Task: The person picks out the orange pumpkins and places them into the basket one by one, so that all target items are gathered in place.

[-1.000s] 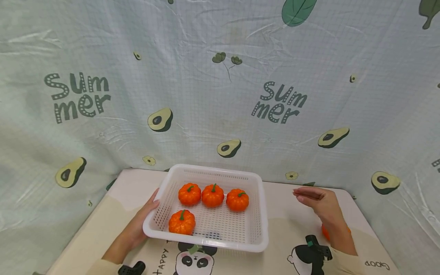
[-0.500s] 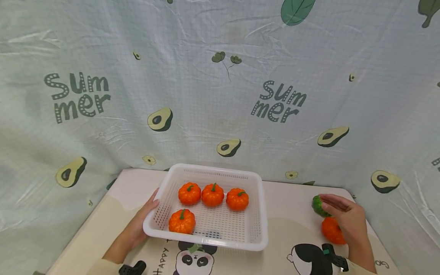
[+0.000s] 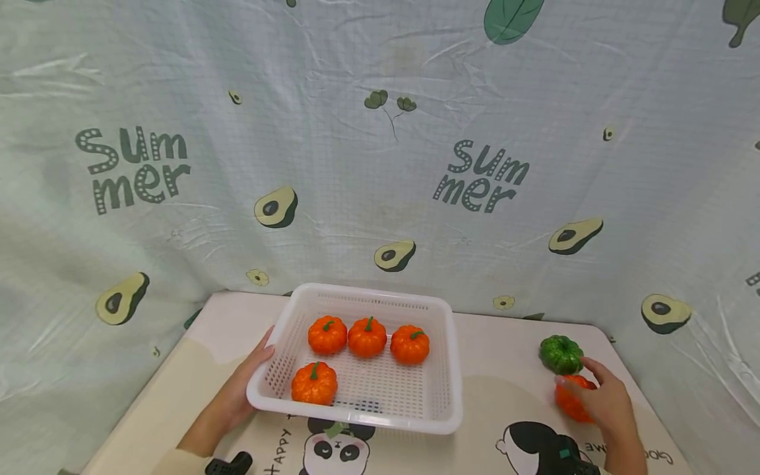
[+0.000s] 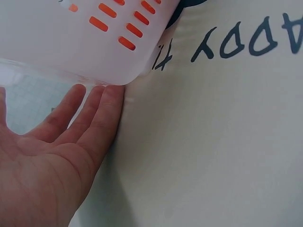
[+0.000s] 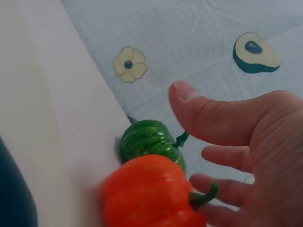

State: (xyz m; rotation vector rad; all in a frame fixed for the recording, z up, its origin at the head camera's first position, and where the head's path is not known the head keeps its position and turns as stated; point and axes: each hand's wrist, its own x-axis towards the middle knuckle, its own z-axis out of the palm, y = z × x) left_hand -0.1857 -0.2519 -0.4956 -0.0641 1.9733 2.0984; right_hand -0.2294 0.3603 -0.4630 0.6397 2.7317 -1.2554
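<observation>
A white perforated plastic basket (image 3: pixel 442 396) sits on the table with several small orange pumpkins (image 3: pixel 315 383) inside, each with a green stem. My left hand (image 3: pixel 237 386) rests against the basket's left side; in the left wrist view its straight fingers (image 4: pixel 97 120) reach up to the basket's edge. At the right, my right hand (image 3: pixel 608 396) hovers over a loose orange pumpkin (image 5: pixel 147 194), thumb and fingers spread apart around it. Just behind that one lies a green pumpkin (image 3: pixel 561 354), near the fingertips.
The light table mat (image 3: pixel 487 349) has printed panda and lettering designs. A pale curtain (image 3: pixel 332 152) with avocado prints hangs behind the table and along its sides.
My right hand has moved right and then down to the loose orange pumpkin, uncovering the green pumpkin behind it. The left hand and basket have stayed in place.
</observation>
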